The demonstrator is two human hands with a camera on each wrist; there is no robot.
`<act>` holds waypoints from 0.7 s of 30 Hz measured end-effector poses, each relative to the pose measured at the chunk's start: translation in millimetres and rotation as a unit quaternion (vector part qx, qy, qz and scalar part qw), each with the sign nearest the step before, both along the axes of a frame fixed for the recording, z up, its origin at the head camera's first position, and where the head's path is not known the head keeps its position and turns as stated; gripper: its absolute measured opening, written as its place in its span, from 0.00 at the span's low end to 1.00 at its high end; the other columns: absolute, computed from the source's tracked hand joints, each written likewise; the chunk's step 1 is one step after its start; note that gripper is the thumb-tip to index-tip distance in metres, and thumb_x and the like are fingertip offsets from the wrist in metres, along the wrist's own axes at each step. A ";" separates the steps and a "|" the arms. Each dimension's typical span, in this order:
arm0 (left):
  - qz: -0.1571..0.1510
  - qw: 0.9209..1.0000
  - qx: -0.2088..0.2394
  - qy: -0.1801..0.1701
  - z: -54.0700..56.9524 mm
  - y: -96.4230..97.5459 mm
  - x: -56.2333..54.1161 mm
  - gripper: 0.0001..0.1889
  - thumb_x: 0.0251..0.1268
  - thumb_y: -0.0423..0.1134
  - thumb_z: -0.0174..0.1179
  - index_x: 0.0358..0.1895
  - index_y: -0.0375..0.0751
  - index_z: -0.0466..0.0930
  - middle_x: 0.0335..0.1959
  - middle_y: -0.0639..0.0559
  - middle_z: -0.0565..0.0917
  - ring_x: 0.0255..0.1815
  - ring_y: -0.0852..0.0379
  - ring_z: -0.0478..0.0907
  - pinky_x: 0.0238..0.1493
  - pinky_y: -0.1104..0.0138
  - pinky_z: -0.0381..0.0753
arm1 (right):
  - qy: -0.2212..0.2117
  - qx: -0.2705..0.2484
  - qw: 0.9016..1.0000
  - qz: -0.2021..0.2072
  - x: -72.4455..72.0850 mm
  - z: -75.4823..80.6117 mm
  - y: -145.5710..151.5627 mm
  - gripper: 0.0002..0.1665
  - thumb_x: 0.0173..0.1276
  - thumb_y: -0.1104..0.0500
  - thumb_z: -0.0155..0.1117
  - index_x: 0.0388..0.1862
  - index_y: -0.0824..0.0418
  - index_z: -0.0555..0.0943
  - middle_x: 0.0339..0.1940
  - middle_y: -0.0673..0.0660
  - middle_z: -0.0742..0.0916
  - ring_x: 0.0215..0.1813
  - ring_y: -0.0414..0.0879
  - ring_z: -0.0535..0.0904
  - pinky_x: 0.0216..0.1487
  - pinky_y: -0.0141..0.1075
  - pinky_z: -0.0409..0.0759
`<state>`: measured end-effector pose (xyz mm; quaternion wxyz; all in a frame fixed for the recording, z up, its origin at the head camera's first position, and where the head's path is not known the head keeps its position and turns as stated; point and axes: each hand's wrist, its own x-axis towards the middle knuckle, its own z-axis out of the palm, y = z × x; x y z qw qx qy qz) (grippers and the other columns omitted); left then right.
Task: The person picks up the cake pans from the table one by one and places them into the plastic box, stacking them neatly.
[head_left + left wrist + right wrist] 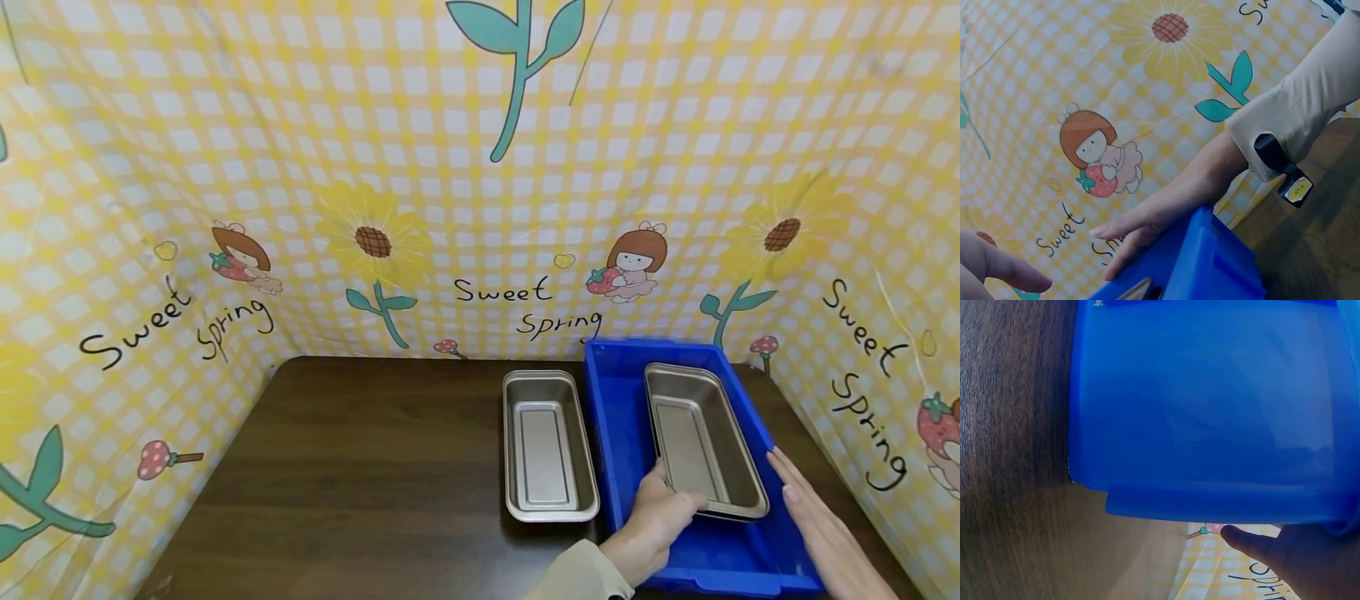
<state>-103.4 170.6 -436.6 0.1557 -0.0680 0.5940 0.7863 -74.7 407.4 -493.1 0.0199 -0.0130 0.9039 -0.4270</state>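
Observation:
A metal loaf pan (690, 442) sits tilted within the blue plastic bin (618, 417), towards its right side. At the pan's near end my left hand (652, 521) grips the rim, thumb over the edge and fingers on its left side. The left wrist view catches only part of that hand (997, 269). My right hand (821, 521) lies along the outside of the bin's right wall, fingers straight and touching it. In the right wrist view, the thumb of the right hand (1279, 550) shows beside the bin's wall (1210, 412).
A second metal loaf pan (543, 454) stands upright on the dark wooden table (360, 483), just left of the bin. A yellow checked cloth (480, 208) with flower and cartoon prints hangs behind the table and along both sides.

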 end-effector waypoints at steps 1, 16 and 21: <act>-0.007 1.000 0.002 -0.005 1.6 -0.9 0.5 0.42 0.48 0.16 0.58 0.75 0.18 0.63 0.71 0.28 0.73 0.67 0.34 0.75 0.65 0.38 0.78 | -0.003 -0.001 1.000 -0.002 -0.3 0.1 0.1 0.37 0.91 0.45 0.27 0.90 0.56 0.39 0.88 0.68 0.41 0.84 0.56 0.26 0.78 0.58 0.24; -0.055 0.997 0.017 -0.042 13.9 -4.2 -1.6 0.45 0.48 0.19 0.57 0.77 0.21 0.60 0.74 0.25 0.66 0.63 0.40 0.77 0.57 0.38 0.84 | -0.002 0.008 1.000 0.002 1.2 1.1 -1.0 0.37 0.91 0.46 0.27 0.90 0.57 0.39 0.88 0.68 0.41 0.84 0.52 0.26 0.77 0.43 0.22; -0.062 0.997 0.012 -0.046 15.2 -6.2 -1.8 0.45 0.48 0.20 0.58 0.78 0.23 0.59 0.74 0.26 0.66 0.64 0.37 0.76 0.56 0.34 0.83 | 0.003 0.017 1.000 0.008 2.2 0.3 -0.6 0.36 0.91 0.46 0.27 0.90 0.57 0.40 0.88 0.67 0.43 0.82 0.38 0.28 0.70 0.22 0.26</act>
